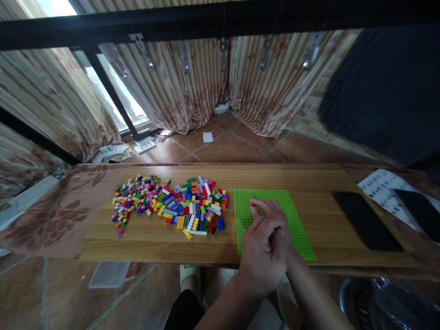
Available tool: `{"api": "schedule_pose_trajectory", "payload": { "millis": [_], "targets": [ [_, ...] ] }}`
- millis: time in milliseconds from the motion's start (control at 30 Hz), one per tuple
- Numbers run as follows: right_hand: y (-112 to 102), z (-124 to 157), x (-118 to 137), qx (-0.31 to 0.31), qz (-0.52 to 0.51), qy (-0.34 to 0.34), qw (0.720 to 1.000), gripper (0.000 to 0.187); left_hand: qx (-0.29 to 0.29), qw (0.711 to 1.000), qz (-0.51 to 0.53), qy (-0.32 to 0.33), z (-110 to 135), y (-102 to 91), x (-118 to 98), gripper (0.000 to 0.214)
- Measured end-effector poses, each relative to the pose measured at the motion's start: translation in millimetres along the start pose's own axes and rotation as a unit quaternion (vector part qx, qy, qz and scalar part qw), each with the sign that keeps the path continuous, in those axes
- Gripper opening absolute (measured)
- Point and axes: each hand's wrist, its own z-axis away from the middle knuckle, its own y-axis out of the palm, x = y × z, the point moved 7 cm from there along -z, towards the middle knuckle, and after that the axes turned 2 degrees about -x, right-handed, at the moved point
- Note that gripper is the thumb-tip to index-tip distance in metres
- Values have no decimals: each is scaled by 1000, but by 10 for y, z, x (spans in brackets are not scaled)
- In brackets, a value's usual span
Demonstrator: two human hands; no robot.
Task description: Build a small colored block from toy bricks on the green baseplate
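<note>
My left hand (260, 254) and my right hand (275, 211) are together, crossed over each other above a green studded baseplate (297, 224). The left hand lies nearer to me, its fingers bent around the right hand. Pointing left over the plate, the right hand's fingers are loosely stretched, and no brick shows in them. Part of each hand is hidden by the other. Left of the plate spreads a pile of mixed toy building bricks (195, 206). Beyond it lies a heap of much smaller colourful bricks (137, 195).
A black phone-like slab (367, 221) lies on the wooden board (323, 197) at right. Past it are a printed sheet (378, 183) and another dark device (417, 213). A clear plastic box (109, 275) sits on the floor. A black bar (220, 20) crosses above.
</note>
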Motion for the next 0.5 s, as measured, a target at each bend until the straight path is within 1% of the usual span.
{"api": "schedule_pose_trajectory", "payload": {
  "millis": [67, 133, 200, 267, 333, 400, 500],
  "targets": [
    [-160, -90, -143, -33, 35, 23, 999, 27, 27, 998, -42, -38, -2, 30, 105, 19],
    [-307, -105, -332, -57, 92, 57, 992, 29, 58, 989, -103, -90, -4, 44, 265, 25],
    [-394, -68, -522, -53, 134, 85, 986, 32, 89, 971, -174, -140, -2, 42, 439, 35],
    [-409, -20, -659, -25, 143, 90, 985, 33, 115, 949, -238, -173, -3, 30, 573, 41],
    [-383, 9, -725, 1, 130, 83, 988, 31, 126, 935, -275, -186, -10, 22, 639, 42],
    [-348, 5, -735, 9, 109, 77, 991, 27, 131, 929, -292, -185, -16, 26, 648, 42],
    [-263, -41, -681, 14, 74, 73, 995, 24, 139, 925, -305, -179, -16, 45, 629, 43]
  ]
}}
